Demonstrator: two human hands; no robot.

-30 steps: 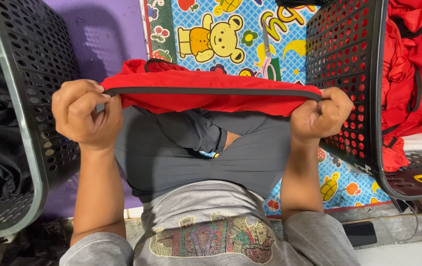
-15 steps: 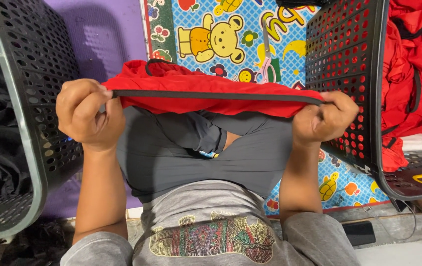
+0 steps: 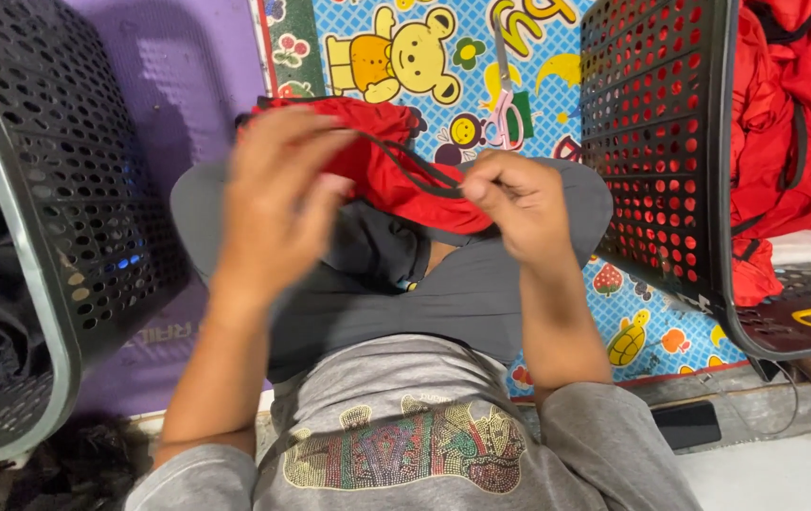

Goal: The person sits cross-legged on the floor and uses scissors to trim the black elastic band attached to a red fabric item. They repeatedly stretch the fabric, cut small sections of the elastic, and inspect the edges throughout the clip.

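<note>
**Both hands bunched on a red garment over the lap**

The person sits cross-legged on the floor with a red garment (image 3: 382, 166) with a dark trim band held up in front of the chest. The left hand (image 3: 277, 203) is blurred; its fingers curl over the left part of the cloth and appear to grip it, thumb underneath. The right hand (image 3: 519, 203) is closed in a pinch on the dark trim at the garment's lower edge, fingertips pressed together. The two hands are near each other, the cloth gathered between them and sagging toward the grey trousers (image 3: 462, 293) just below.

To the outer side of the left hand stands a black perforated basket (image 3: 74, 189) with dark fabric inside. To the outer side of the right hand is a second black perforated basket (image 3: 661, 142), tipped on its side, with a heap of red clothing (image 3: 793, 123) spilling from it. Beyond the hands, past the knees, lies a colourful play mat (image 3: 443, 38) printed with a yellow bear, and on it, just beyond the right hand, a pair of pink-handled scissors (image 3: 503, 99). A purple mat (image 3: 197, 76) lies beyond the left hand.
</note>
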